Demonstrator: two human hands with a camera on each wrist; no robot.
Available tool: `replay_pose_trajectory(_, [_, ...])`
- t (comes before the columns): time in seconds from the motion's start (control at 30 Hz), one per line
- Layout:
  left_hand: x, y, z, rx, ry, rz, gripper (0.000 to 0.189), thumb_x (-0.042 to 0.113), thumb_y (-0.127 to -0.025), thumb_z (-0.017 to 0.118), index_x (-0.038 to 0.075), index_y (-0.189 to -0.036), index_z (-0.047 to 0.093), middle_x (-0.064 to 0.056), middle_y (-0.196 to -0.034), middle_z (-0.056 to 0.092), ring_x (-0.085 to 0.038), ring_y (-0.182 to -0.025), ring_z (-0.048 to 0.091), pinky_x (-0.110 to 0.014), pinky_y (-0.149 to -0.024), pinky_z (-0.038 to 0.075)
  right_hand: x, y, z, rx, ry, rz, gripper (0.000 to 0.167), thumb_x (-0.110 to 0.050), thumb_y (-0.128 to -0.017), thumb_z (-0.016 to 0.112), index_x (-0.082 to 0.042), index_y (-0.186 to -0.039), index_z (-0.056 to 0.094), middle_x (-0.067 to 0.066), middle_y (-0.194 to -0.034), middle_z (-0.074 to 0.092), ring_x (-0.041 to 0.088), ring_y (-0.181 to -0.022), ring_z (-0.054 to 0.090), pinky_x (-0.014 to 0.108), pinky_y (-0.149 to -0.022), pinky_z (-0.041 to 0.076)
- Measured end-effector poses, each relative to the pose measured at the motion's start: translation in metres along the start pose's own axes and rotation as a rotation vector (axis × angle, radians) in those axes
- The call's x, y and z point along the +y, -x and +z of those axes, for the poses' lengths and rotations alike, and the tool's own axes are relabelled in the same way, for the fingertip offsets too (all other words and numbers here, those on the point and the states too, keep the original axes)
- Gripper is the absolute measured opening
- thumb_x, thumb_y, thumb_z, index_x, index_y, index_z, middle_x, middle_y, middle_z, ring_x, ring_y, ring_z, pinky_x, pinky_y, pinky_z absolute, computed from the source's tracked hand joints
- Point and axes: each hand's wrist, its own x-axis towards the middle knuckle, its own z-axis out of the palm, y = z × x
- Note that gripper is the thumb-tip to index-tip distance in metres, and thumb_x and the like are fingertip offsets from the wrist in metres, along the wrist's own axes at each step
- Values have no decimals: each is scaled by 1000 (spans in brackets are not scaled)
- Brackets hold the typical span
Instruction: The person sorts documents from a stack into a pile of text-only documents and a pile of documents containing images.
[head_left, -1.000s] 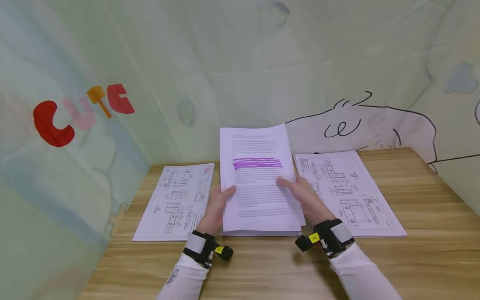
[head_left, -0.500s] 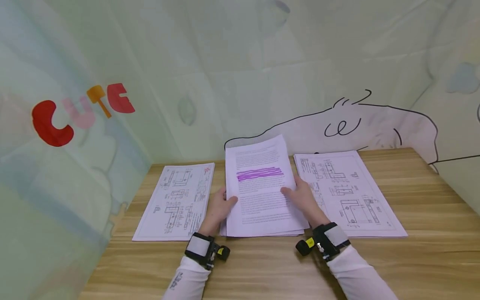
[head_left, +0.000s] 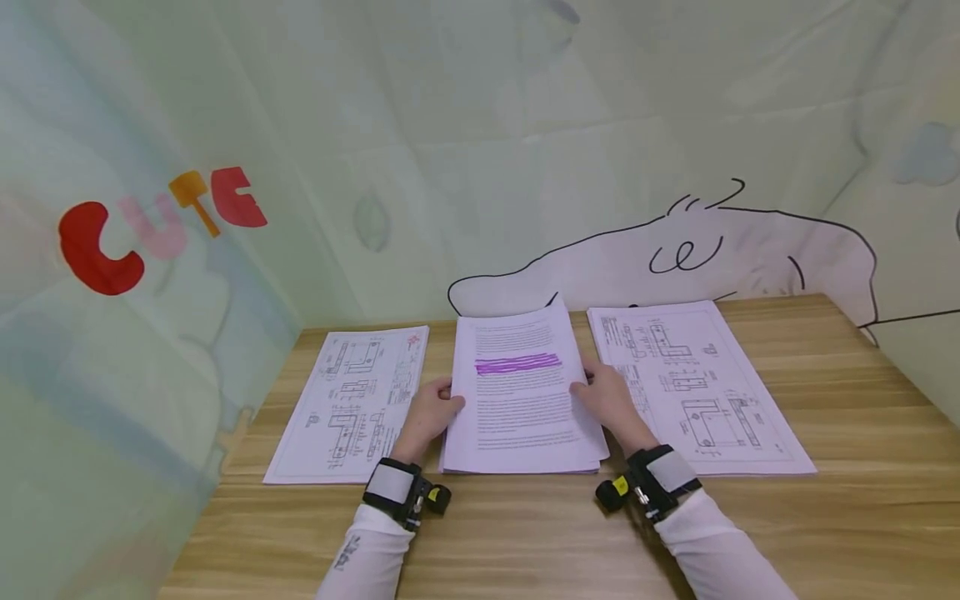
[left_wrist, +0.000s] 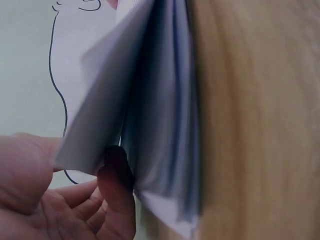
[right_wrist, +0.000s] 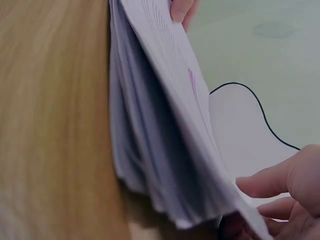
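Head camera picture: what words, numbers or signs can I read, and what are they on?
"CUTE": coloured letters on the wall cloth; last one oddly shaped.
Purple-marked page: print too small to read.
Left drawing sheet and right drawing sheet: too small.
Left wrist's yellow tag and right wrist's yellow tag: too small.
Left sleeve: dark marks, unreadable.

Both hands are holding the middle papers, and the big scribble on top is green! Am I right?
Nearly! The big scribble on top isn't green: it is purple, as the head view shows. The left hand and right hand are both holding the middle papers, just as you said.
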Motion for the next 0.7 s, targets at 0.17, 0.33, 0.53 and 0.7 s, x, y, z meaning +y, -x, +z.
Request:
replay_pose_trajectory(0.17, [-3,-2,-5,-18,-41,-19,47,21,-95,57,6,-140,55,-12,-115,68,-19,-93,62,-26,-73,49,-2,3,2,-2,102,-25,59,-16,-98,53,3,-151,34,29,-148,46,40,-126,57,47,-98,53])
replay_pose_trajectory(0.33, [-1,-1,-8,-34,-77,-49,45,27,-97,53,9,-138,59,-11,-115,68,-20,-95,61,-26,-73,46,-8,8,3,-12,263,-50,58,-24,-99,55,6,-147,40,28,-149,45,44,-131,53,49,-97,53])
replay_pose_trajectory(0.53, [1,0,-10,-36,-83,-49,43,28,-97,53,8,-134,62,-8,-106,67,-19,-89,59,-23,-68,44,-16,12,5,-23,381,-50,54,-28,-98,57,0,-143,49,25,-146,49,42,-127,57,47,-87,54])
replay_pose_trajectory(0.7, [2,4,-15,17,-139,34,37,26,-99,53,0,-122,65,-11,-97,66,-17,-80,57,-21,-62,40,-19,13,5,18,384,-92,50,-27,-97,58,-1,-140,54,25,-143,54,35,-107,66,33,-64,49])
